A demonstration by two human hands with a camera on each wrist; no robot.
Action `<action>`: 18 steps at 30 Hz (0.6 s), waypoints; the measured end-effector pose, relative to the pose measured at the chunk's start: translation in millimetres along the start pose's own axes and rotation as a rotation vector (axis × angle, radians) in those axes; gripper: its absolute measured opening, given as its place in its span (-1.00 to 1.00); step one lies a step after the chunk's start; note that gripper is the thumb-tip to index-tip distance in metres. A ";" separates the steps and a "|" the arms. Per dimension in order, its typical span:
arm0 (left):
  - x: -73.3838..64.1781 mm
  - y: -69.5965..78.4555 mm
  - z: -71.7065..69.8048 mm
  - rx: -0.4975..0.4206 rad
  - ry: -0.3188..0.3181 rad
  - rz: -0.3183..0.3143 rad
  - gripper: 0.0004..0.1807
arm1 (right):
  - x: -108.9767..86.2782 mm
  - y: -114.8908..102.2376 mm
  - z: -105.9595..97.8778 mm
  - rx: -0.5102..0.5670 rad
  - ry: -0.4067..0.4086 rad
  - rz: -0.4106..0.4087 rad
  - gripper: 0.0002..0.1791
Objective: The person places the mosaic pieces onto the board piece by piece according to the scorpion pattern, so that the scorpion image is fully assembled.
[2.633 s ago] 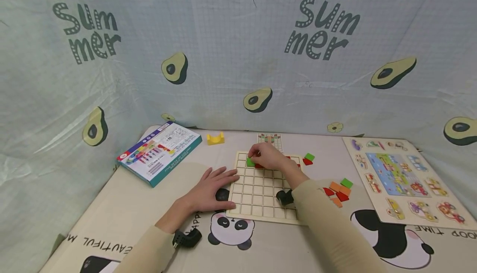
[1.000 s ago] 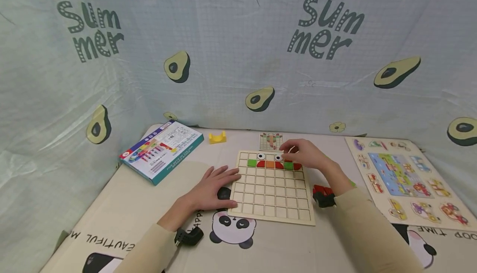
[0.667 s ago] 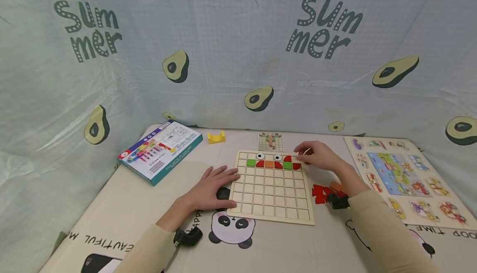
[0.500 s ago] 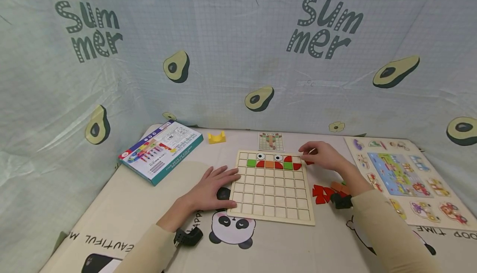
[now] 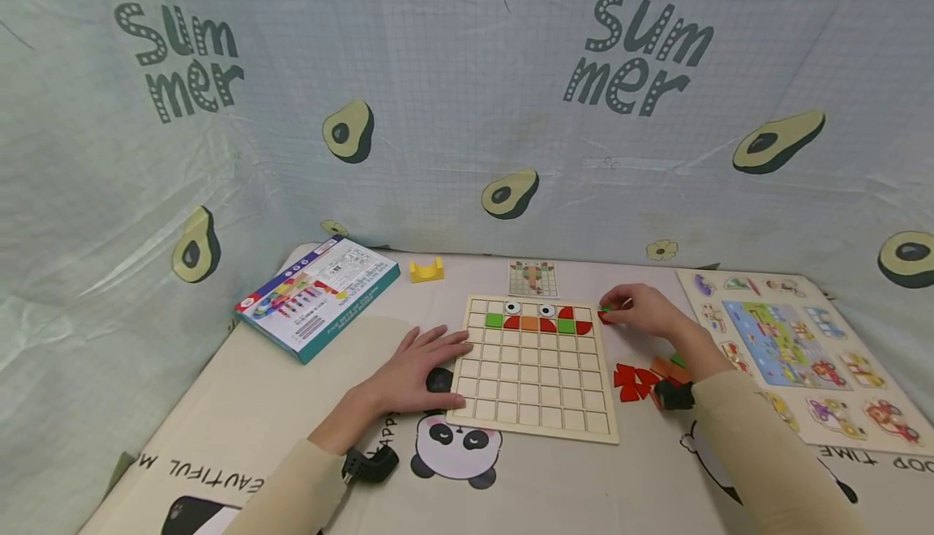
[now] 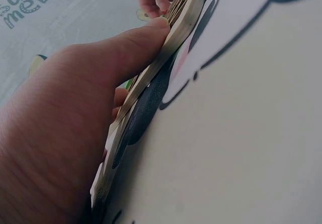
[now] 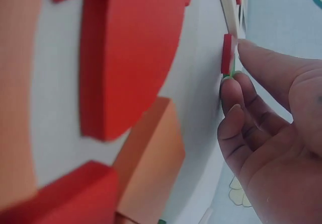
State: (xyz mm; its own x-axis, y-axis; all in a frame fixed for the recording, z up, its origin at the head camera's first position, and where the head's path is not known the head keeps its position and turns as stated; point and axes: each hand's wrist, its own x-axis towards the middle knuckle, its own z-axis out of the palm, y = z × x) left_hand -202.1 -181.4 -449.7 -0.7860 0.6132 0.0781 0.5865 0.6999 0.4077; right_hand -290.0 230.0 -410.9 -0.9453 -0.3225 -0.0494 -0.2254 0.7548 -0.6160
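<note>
My left hand rests with spread fingers on the left edge of a wooden grid board. In the left wrist view its thumb lies along the board's edge. Just beyond the board's right edge, my right hand pinches a red tile between thumb and fingertips. A bit of a green tile shows by the fingertips, partly hidden. On the board's upper rows sit green tiles, red quarter-round tiles, an orange tile and two eye tiles.
Several loose red tiles and orange tiles lie right of the board, near the right wrist. A small pattern card lies behind it. A box and yellow piece are at back left, a picture puzzle at right.
My right hand has left the green tile at the board's upper left and moved right, past the eye tiles, to the tiles beyond the right edge. The left hand has stayed put.
</note>
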 end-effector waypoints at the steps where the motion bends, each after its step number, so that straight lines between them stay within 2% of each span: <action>1: 0.1 0.1 0.1 0.001 -0.001 0.000 -0.10 | -0.2 0.5 0.1 -0.004 -0.002 -0.002 -0.74; 9: 0.0 1.0 -1.4 -0.004 0.011 0.018 -0.12 | 0.7 -0.4 1.2 -0.050 -0.015 -0.036 -0.72; 18: -0.6 2.1 -2.4 -0.002 0.005 0.011 -0.12 | 0.3 -1.7 0.7 -0.096 -0.011 -0.070 -0.77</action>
State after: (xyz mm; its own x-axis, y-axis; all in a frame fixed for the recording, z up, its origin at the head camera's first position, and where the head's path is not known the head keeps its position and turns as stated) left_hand -200.8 -181.1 -446.7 -0.7805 0.6191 0.0874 0.5948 0.6921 0.4090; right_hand -289.7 228.2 -410.4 -0.9239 -0.3823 -0.0173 -0.3132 0.7814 -0.5398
